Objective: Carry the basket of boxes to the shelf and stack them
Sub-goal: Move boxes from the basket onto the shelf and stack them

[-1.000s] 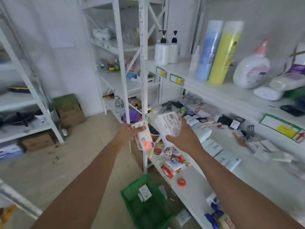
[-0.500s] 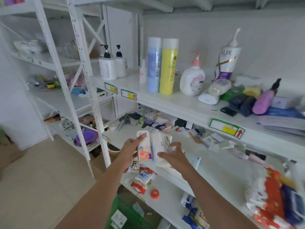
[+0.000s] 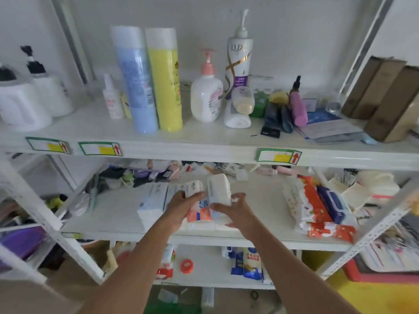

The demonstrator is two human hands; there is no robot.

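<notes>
My left hand (image 3: 181,206) grips a white box with an orange patch (image 3: 196,201). My right hand (image 3: 235,211) grips a larger plain white box (image 3: 218,189). Both boxes are held side by side, tilted, over the middle shelf (image 3: 108,214), just above a low pile of white boxes (image 3: 199,225) lying on it. A flat white and blue box (image 3: 153,200) lies left of my hands. A sliver of the green basket (image 3: 167,308) shows on the floor at the bottom edge.
The upper shelf (image 3: 204,146) carries pump bottles, a blue canister (image 3: 136,80), a yellow canister (image 3: 166,80) and brown cartons (image 3: 385,100). Red and blue packets (image 3: 317,205) lie right of my hands. White uprights (image 3: 45,220) frame the bay. Small clutter lines the back of the middle shelf.
My view has swung right and closer to the shelf. Both hands have carried their boxes forward and down over the middle shelf, onto the pile of white boxes.
</notes>
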